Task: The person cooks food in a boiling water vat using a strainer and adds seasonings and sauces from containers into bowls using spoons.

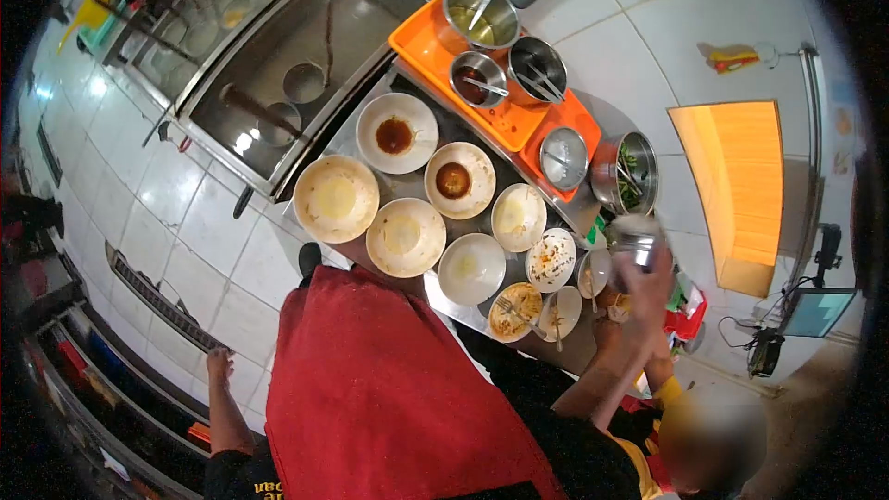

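My right hand [651, 282] is closed around a shiny metal container [636, 241], both blurred, above the right end of the counter. Beneath it are a small bowl [594, 273] and a bowl with a spoon [561, 312]. My left hand [219, 365] hangs far to the left over the tiled floor, fingers curled, with nothing visible in it. Several pale bowls stand on the metal counter, among them one with dark sauce [394, 135], another with dark sauce [454, 180] and a bowl with orange-brown food [516, 310].
Metal pots with ladles stand in an orange tray [426, 42]. Beside it is a pot with greens [630, 176]. A steel cooking basin [356, 0] lies at the upper left. Another person [681, 435] is close at the lower right. A screen [817, 312] stands farther right.
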`<action>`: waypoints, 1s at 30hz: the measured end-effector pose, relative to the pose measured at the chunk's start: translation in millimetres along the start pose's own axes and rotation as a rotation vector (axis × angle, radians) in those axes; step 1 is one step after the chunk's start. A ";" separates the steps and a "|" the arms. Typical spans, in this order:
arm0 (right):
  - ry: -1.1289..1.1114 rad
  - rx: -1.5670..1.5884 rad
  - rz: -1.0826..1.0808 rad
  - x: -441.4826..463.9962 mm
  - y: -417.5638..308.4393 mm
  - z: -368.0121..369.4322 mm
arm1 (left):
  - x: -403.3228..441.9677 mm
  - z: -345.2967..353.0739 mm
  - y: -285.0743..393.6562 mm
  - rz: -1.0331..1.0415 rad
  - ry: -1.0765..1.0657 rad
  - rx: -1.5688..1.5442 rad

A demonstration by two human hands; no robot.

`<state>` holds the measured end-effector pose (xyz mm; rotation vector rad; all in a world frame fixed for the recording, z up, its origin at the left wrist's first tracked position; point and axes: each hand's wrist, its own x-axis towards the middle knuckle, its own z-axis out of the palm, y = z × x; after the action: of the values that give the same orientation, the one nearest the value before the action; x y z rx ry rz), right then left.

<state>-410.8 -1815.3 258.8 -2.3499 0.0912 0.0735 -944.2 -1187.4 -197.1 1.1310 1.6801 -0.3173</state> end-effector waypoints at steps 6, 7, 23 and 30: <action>-0.110 -0.985 0.112 19.7 78.6 142.8 | 141.0 20.0 27.4 0.877 -0.317 0.501; -0.173 -1.038 0.185 22.6 70.3 147.8 | 117.4 25.6 59.5 0.831 -0.280 0.462; -0.044 -0.466 0.247 -101.6 -7.0 82.0 | 174.5 -21.8 83.6 0.359 -0.433 0.307; 0.025 -0.755 0.045 -119.9 18.0 178.2 | 145.2 9.7 93.7 0.317 -0.356 0.421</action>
<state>-536.4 -1696.0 130.4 -3.1035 0.1481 0.1156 -865.9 -1069.1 -296.4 1.5253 1.1262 -0.6477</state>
